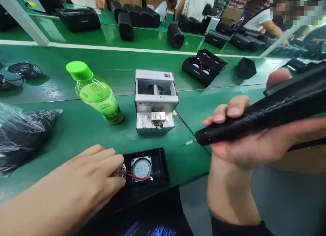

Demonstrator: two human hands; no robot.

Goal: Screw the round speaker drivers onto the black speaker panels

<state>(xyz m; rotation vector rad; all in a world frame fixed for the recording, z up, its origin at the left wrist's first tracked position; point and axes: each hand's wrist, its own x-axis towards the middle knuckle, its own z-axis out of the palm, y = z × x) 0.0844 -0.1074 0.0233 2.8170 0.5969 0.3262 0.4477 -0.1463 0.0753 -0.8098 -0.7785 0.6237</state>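
Observation:
A black electric screwdriver (254, 113) is gripped in my right hand (252, 144), its thin bit pointing left above the bench. My left hand (94, 178) reaches into an open black speaker housing (161, 168) near the bench edge. Its fingers are closed on a round speaker driver (123, 170), mostly hidden beneath them. Beside it in the housing, a second speaker driver (142, 168) sits with its grey magnet facing up. Red wires (139, 177) run across the two drivers to a small white plug. The screwdriver's tip is apart from the housing.
Behind the housing stands a grey screw feeder (156, 103), with a green-capped bottle (99, 96) to its left. A plastic bag of black bits (30, 134) lies far left. An open speaker case (203, 67) rests farther back. Beyond the rail (127, 49) are more black speakers and several people.

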